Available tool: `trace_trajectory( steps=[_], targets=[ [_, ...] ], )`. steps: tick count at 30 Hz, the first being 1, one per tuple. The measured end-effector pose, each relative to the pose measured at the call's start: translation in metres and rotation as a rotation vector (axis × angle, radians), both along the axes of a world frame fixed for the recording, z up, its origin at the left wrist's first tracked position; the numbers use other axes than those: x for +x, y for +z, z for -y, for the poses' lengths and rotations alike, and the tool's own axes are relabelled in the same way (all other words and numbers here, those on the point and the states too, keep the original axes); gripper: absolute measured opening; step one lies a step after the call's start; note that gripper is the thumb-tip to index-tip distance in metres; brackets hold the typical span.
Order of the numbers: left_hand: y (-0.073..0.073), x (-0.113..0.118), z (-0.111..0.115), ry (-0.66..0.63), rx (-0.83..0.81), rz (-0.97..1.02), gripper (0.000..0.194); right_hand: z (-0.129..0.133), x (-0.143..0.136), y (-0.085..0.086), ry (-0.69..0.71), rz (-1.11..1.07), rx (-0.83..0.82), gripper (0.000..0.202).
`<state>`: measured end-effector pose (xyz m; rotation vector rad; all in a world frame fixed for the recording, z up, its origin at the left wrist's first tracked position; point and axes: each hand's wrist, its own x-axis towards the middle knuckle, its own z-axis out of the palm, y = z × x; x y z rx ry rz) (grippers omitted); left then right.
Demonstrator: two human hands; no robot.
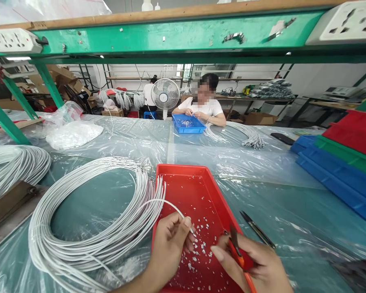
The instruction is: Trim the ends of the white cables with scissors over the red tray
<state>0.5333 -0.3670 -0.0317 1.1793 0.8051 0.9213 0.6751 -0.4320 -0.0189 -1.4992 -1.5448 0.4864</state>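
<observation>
My left hand [167,248] pinches a white cable [173,204] close to its end, over a red tray [187,191]. The cable curves back to a large coil of white cables [44,221] whose ends reach the tray's left edge. In my right hand [262,262], above the tray's right side, is a cutting tool with orange handles [240,260], probably nippers; its jaws are blurred and stand apart from the cable. Small white scraps [203,246] lie scattered in the tray.
Dark tweezers [258,230] lie right of the tray. Stacked bins [347,154] stand at the right, and another cable coil [33,162] at the left. Opposite, a person [201,103] works over a blue tray [189,129]. A green beam [183,38] crosses above the table.
</observation>
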Motion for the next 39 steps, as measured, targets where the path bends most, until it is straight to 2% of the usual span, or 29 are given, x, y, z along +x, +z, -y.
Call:
trace_trajectory(
  steps=[3,5,12,17,24,28,32,36,39],
  targets=[
    [0.002,-0.002,0.005,0.036,0.098,-0.081,0.035,-0.006,0.001,-0.004,0.052,0.164,0.072,0.010],
    [0.002,-0.002,0.006,0.026,0.129,-0.112,0.036,-0.010,0.001,-0.007,0.116,0.266,0.120,0.005],
    [-0.004,-0.001,0.005,-0.010,0.176,-0.168,0.037,-0.013,0.002,-0.011,0.177,0.404,0.119,0.011],
    [-0.003,0.000,0.005,-0.021,0.174,-0.187,0.037,-0.015,0.003,-0.010,0.175,0.469,0.112,0.017],
    [0.003,-0.002,0.005,-0.042,0.324,-0.316,0.035,-0.021,0.000,0.000,0.177,0.509,0.045,0.018],
    [0.005,-0.003,0.004,-0.075,0.330,-0.334,0.033,-0.024,-0.002,0.003,0.193,0.389,-0.124,0.015],
    [0.006,-0.004,0.003,-0.089,0.352,-0.366,0.033,-0.028,0.000,-0.002,0.211,0.155,-0.269,0.013],
    [0.006,-0.006,0.002,-0.110,0.299,-0.334,0.033,-0.031,0.004,-0.004,0.322,-0.159,-0.353,0.013],
    [0.005,-0.008,0.000,-0.196,0.220,-0.276,0.034,-0.034,0.006,0.001,0.412,-0.331,-0.436,0.011]
  ],
)
